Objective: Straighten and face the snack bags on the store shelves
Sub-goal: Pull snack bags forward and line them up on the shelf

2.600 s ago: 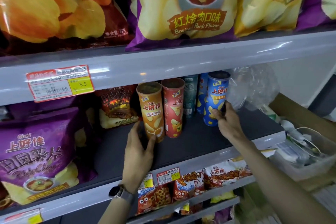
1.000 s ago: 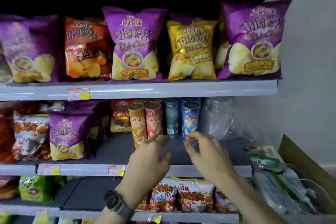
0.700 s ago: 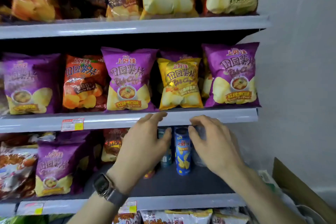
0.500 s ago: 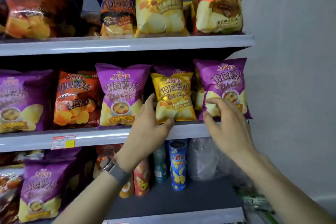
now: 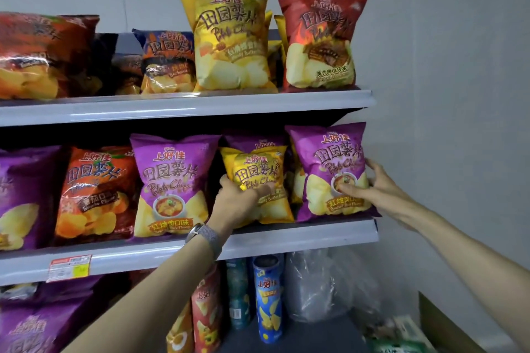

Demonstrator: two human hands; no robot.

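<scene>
On the middle shelf (image 5: 301,241) stand several chip bags. My left hand (image 5: 238,203) grips the lower left of a small yellow chip bag (image 5: 258,172), thumb across its front. My right hand (image 5: 372,189) holds the purple chip bag (image 5: 329,157) at the shelf's right end, thumb on its front and fingers round its right edge. Left of these stand another purple bag (image 5: 169,180) and an orange bag (image 5: 94,192). A further purple bag stands behind the yellow one.
The top shelf (image 5: 183,109) carries a tall yellow bag (image 5: 229,37), a red bag (image 5: 321,37) and darker bags to the left. Below, chip cans (image 5: 266,295) and a clear plastic bag (image 5: 312,284) stand on the dark lower shelf. A grey wall (image 5: 444,94) closes the right side.
Both hands rose from the chip cans on the lower shelf to the middle shelf. The left hand took hold of the yellow bag and the right hand closed on the right-end purple bag.
</scene>
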